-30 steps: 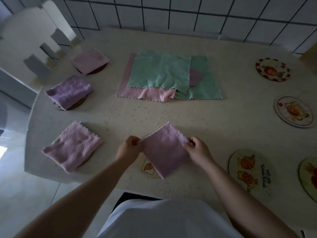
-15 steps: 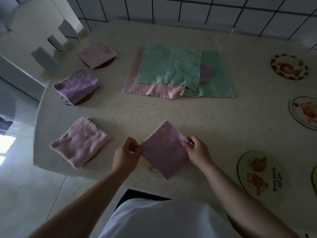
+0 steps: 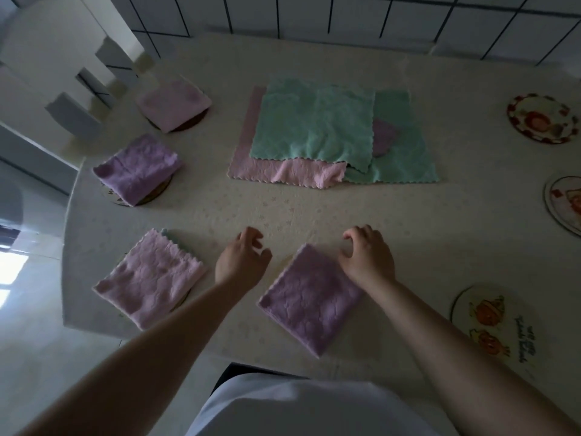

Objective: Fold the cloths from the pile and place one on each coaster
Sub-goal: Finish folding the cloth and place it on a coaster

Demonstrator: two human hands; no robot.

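Observation:
A folded purple cloth (image 3: 309,298) lies flat near the table's front edge, hiding nearly all of the coaster beneath it. My left hand (image 3: 242,258) hovers just left of it, fingers loosely curled and holding nothing. My right hand (image 3: 366,256) sits at the cloth's far right corner, fingers relaxed, gripping nothing. Three more folded cloths rest on coasters at the left: pink (image 3: 147,280), purple (image 3: 138,168), pink (image 3: 174,105). The pile (image 3: 314,130) of unfolded green, pink and purple cloths lies mid-table. Bare coasters are at the right: (image 3: 490,320), (image 3: 566,202), (image 3: 540,118).
The table (image 3: 440,240) has a pale patterned cover. Its left edge drops to the floor. A white chair (image 3: 59,70) stands at the far left corner. A tiled wall (image 3: 377,20) runs behind the table. My white shirt fills the bottom of the view.
Both hands pinched the purple cloth's side corners and held it over the coaster. Now the cloth lies flat on the coaster and both hands have let go and moved slightly forward.

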